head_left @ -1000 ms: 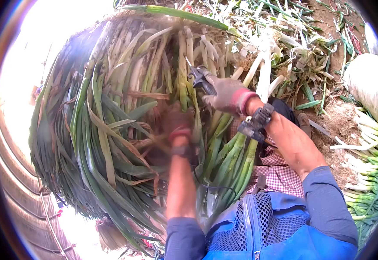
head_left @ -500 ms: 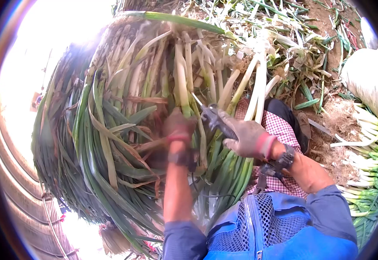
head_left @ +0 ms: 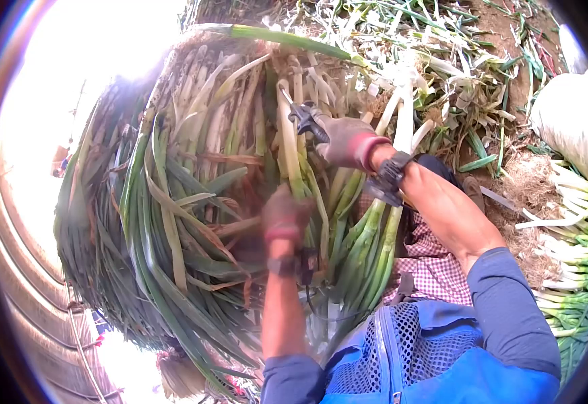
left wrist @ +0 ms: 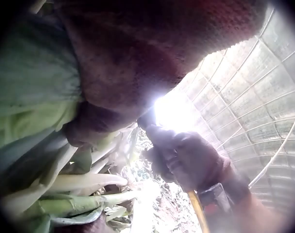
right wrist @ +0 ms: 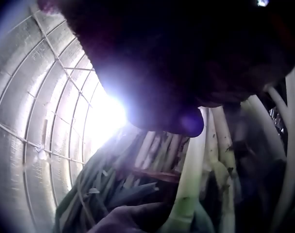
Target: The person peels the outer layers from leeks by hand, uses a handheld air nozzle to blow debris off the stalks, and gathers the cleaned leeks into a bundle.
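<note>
In the head view my gloved left hand (head_left: 284, 214) grips a long green onion (head_left: 287, 145) near where its pale shaft turns green; the shaft points up and away. In the right wrist view the pale onion shaft (right wrist: 188, 179) stands over the left hand. My gloved right hand (head_left: 348, 141) holds a dark air blow gun (head_left: 307, 121), its thin metal nozzle reaching to the onion's upper shaft. A yellow hose (left wrist: 198, 213) hangs below the right hand in the left wrist view. Other peeled onions (head_left: 402, 128) lie beside the right hand.
A big pile of unpeeled green onions (head_left: 152, 222) fills the left side. Peelings (head_left: 455, 87) litter the ground at the upper right. Cleaned onions (head_left: 577, 269) lie in a row at far right, below a white sack (head_left: 567, 114). A ribbed, curved wall (head_left: 28, 269) borders the left.
My right hand dropped toward my body with the air blow gun, then came back up to the onion's upper shaft. My left hand, still gripping the onion, has moved slightly nearer to me.
</note>
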Demonstrator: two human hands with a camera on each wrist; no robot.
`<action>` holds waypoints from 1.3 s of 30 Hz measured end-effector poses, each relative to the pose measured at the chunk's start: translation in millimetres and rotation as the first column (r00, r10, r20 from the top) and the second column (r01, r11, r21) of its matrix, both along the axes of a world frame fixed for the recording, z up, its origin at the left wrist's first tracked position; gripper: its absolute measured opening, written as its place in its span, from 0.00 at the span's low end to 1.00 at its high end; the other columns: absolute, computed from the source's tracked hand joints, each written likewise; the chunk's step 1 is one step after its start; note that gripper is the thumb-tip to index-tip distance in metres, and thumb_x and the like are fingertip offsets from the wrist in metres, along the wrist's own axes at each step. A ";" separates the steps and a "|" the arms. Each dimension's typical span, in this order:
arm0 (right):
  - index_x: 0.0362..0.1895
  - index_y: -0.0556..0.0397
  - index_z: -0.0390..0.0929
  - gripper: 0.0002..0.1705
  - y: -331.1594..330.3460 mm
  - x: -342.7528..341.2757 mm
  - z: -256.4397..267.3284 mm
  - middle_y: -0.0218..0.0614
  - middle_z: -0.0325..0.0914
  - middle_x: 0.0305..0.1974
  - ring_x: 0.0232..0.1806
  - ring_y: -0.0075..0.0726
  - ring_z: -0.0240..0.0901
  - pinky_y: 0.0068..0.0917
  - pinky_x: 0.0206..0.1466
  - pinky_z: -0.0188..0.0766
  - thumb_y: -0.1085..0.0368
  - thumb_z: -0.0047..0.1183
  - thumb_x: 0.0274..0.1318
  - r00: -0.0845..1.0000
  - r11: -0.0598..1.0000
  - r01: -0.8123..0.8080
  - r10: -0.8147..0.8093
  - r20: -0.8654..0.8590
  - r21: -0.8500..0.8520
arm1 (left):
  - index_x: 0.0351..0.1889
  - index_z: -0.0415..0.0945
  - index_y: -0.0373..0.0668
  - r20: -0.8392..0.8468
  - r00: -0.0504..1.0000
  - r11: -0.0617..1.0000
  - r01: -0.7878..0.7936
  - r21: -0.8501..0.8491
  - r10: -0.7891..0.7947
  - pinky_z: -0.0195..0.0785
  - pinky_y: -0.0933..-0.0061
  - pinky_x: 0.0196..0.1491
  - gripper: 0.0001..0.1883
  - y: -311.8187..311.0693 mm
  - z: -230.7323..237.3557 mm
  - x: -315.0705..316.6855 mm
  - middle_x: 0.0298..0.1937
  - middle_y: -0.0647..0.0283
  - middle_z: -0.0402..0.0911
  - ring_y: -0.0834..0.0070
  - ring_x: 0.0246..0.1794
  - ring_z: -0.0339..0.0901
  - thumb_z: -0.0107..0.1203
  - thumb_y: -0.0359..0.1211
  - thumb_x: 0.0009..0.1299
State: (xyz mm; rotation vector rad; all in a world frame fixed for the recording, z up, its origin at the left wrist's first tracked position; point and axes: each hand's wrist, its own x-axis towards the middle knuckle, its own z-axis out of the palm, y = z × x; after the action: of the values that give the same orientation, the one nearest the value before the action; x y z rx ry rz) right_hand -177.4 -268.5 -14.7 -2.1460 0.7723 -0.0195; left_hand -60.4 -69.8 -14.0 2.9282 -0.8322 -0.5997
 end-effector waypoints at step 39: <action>0.87 0.57 0.58 0.55 61.7 -176.0 24.5 0.68 0.86 0.53 0.54 0.69 0.88 0.52 0.62 0.81 0.49 0.69 0.64 0.978 0.970 -0.164 0.136 0.160 0.178 | 0.56 0.89 0.41 -0.080 0.646 0.619 0.678 -0.397 -0.759 0.81 0.71 0.53 0.13 -29.8 -70.0 -48.3 0.45 0.69 0.92 0.72 0.41 0.84 0.71 0.34 0.76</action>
State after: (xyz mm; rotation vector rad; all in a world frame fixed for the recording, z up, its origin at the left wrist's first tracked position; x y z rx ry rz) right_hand -353.4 -206.9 9.8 -1.9897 0.5041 -0.0229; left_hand -108.7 -99.6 -84.0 2.0526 -1.8869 -0.7234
